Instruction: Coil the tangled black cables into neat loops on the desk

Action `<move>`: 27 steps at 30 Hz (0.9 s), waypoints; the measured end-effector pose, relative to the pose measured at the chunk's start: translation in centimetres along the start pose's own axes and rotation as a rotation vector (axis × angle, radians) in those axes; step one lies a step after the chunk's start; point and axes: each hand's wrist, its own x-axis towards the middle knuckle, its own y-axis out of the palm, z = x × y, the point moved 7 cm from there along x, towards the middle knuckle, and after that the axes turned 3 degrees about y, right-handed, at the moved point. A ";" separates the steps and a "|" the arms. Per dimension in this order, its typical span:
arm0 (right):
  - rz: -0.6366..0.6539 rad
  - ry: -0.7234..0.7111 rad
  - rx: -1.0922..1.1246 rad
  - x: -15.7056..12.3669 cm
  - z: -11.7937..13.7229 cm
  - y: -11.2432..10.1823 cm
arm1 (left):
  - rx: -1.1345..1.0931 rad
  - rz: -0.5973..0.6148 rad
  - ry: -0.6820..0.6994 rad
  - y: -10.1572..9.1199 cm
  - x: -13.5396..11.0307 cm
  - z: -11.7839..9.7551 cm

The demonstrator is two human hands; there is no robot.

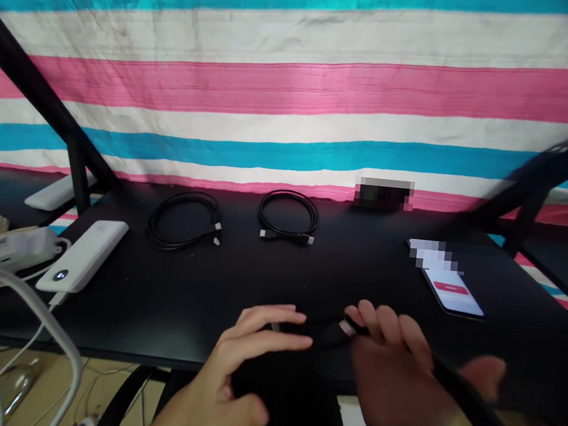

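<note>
Two hands work low over the near edge of a black table (194, 308), a black cable (360, 329) between and partly beneath them. The right hand (390, 357), blurred, has its fingers curled around the cable, thumb held apart on the right. The cable's metal plug (347, 327) sticks out beyond these fingers, tip aimed left toward the other hand and slightly away from the person; its long axis runs nearly crosswise. The left hand (244, 363) is spread, fingers stretched rightward and thumb well apart from them; a greyish piece (276, 327) shows between its fingers, too dim to identify, and I cannot tell whether this hand grips anything. Farther back lie a left coil (180, 248) and a right coil (287, 231) of black cable, the latter's plugs pointing left and right. A lit phone (451, 283) slants near-right; a white power bank (92, 248) slants far-right.
</note>
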 end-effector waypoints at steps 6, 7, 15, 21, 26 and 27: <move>-0.195 0.241 -0.104 0.3 -2.8 -2.5 | -0.091 -0.106 -0.135 -0.3 -2.0 1.3; -0.177 0.248 -0.137 0.3 -3.1 -2.5 | -0.100 -0.123 -0.162 -0.1 -1.9 1.7; -0.159 0.381 -0.188 -1.2 -5.7 -1.4 | -0.819 -0.676 -0.276 -0.8 0.0 3.5; 0.157 0.414 -0.610 -2.3 -6.1 1.0 | -1.213 -0.879 -0.368 -1.5 -0.1 4.1; 0.222 0.571 -0.627 -2.9 -6.9 0.9 | -1.287 -0.852 -0.401 -1.1 -0.1 5.1; 0.236 0.592 -0.627 -3.0 -7.0 0.9 | -1.275 -0.825 -0.422 -1.0 0.0 5.3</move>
